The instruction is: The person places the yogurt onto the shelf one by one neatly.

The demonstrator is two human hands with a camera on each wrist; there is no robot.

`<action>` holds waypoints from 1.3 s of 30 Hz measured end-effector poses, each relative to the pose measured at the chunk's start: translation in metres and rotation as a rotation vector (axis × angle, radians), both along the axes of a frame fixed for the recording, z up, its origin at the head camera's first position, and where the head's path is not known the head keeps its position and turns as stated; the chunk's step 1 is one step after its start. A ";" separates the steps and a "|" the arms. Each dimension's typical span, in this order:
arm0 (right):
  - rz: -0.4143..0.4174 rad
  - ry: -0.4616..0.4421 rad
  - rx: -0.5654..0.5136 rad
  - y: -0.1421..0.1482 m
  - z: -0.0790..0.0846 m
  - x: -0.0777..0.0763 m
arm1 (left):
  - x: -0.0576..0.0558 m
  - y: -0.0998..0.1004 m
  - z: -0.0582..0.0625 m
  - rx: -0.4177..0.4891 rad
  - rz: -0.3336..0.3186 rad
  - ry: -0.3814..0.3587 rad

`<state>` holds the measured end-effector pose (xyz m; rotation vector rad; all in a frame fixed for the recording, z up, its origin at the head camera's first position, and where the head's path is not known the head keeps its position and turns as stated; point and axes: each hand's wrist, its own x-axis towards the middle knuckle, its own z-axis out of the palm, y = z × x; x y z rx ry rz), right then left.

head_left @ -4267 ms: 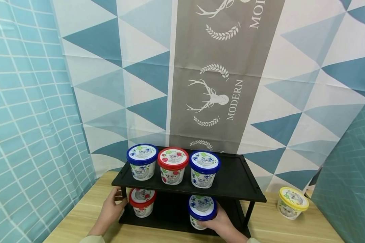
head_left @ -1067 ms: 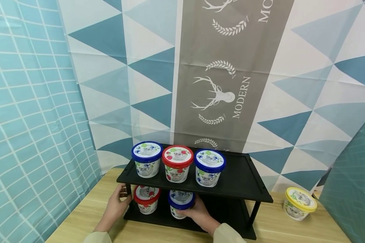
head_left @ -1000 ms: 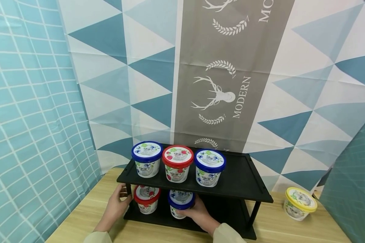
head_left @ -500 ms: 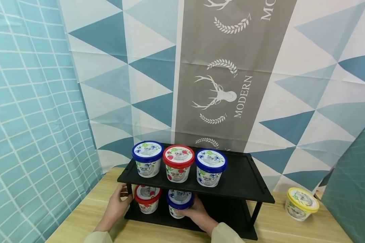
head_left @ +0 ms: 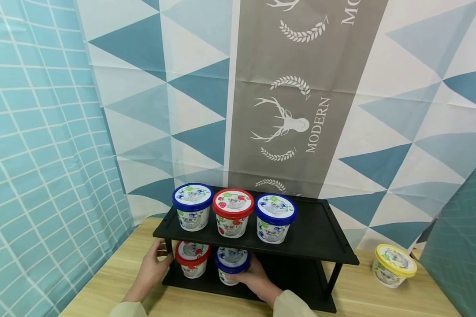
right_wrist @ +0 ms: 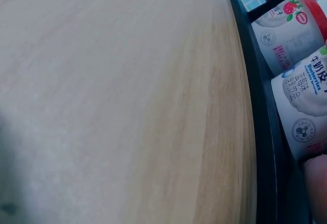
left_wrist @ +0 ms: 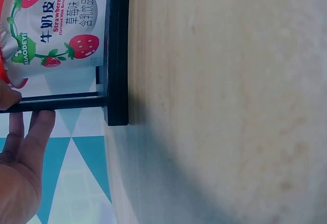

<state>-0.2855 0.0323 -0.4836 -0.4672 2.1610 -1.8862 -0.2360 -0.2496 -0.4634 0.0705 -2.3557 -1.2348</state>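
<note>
A black two-tier rack (head_left: 313,226) stands on the wooden table. My left hand (head_left: 152,266) holds its left front post (left_wrist: 66,101), thumb on one side and fingers on the other in the left wrist view. On the lower tier, my right hand (head_left: 258,279) grips a blue-lidded blueberry milk tub (head_left: 232,260) from its right side. Just left of that tub is a red-lidded strawberry tub (head_left: 192,259), upright near the post. Both labels show in the right wrist view, where the blue-lidded tub (right_wrist: 301,94) stands close beside the red-lidded one (right_wrist: 286,35).
Along the upper tier stand a blue-lidded tub (head_left: 192,207), a red-lidded tub (head_left: 232,213) and another blue-lidded tub (head_left: 275,218). A yellow-lidded tub (head_left: 392,266) sits on the table (head_left: 353,290) right of the rack. Patterned cloth (head_left: 198,110) hangs behind.
My right hand has slid the blue-lidded tub leftward along the lower tier, close to the red-lidded tub; only slightly in the last second. My left hand keeps its hold on the post.
</note>
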 end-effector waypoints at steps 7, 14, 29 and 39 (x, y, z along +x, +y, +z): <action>0.000 -0.013 0.007 -0.002 -0.002 0.001 | 0.001 0.001 -0.001 -0.004 0.002 0.012; 0.006 -0.024 0.010 -0.004 -0.003 0.000 | 0.001 0.001 0.000 0.000 -0.005 -0.007; -0.014 -0.024 0.040 -0.005 -0.003 0.001 | 0.001 0.001 0.001 0.006 -0.008 -0.018; -0.121 0.059 0.129 -0.006 -0.004 0.013 | 0.002 0.000 0.002 0.010 -0.014 -0.019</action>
